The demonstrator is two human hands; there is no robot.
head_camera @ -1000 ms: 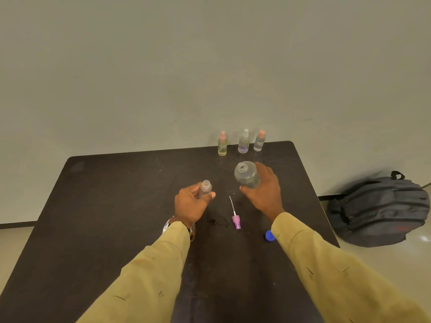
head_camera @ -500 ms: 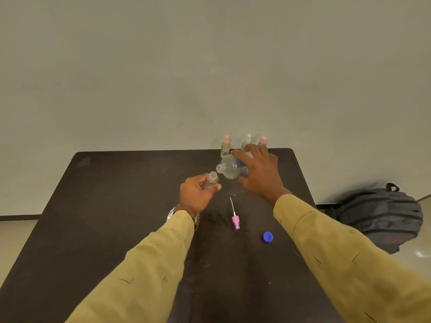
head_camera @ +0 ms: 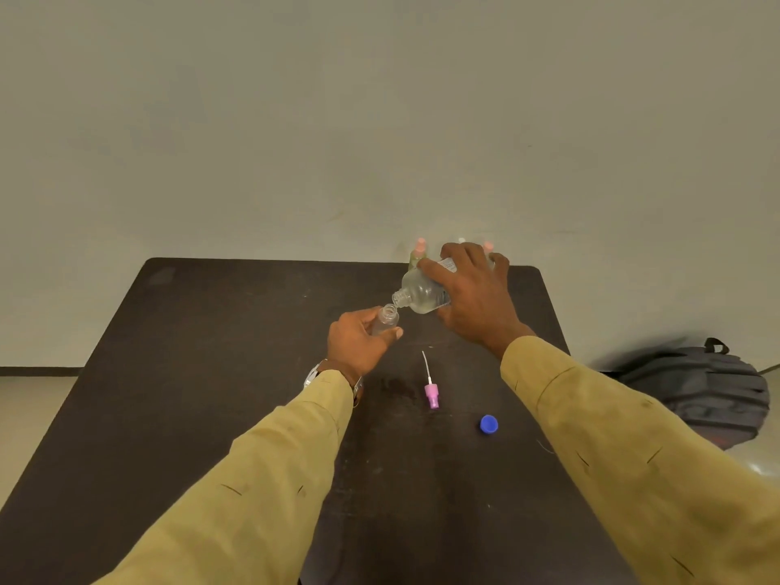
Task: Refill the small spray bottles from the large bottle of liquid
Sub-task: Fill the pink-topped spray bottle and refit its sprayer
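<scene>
My left hand (head_camera: 358, 346) grips a small clear spray bottle (head_camera: 386, 317) with its top off, mouth tilted up to the right. My right hand (head_camera: 475, 295) holds the large clear bottle (head_camera: 422, 291) tipped on its side, its open neck just above the small bottle's mouth. A pink spray pump (head_camera: 431, 392) with its white tube lies on the dark table (head_camera: 219, 331) below the hands. The blue cap (head_camera: 488, 424) lies to its right. Behind my right hand, small spray bottles (head_camera: 418, 252) stand at the table's far edge, mostly hidden.
A dark backpack (head_camera: 700, 392) lies on the floor beside the table's right edge. A plain wall rises right behind the table. A damp smear marks the tabletop left of the pink pump.
My right hand has tipped the large bottle from near upright onto its side and brought its neck down to the small bottle's mouth. My left hand has shifted slightly forward and tilted its bottle.
</scene>
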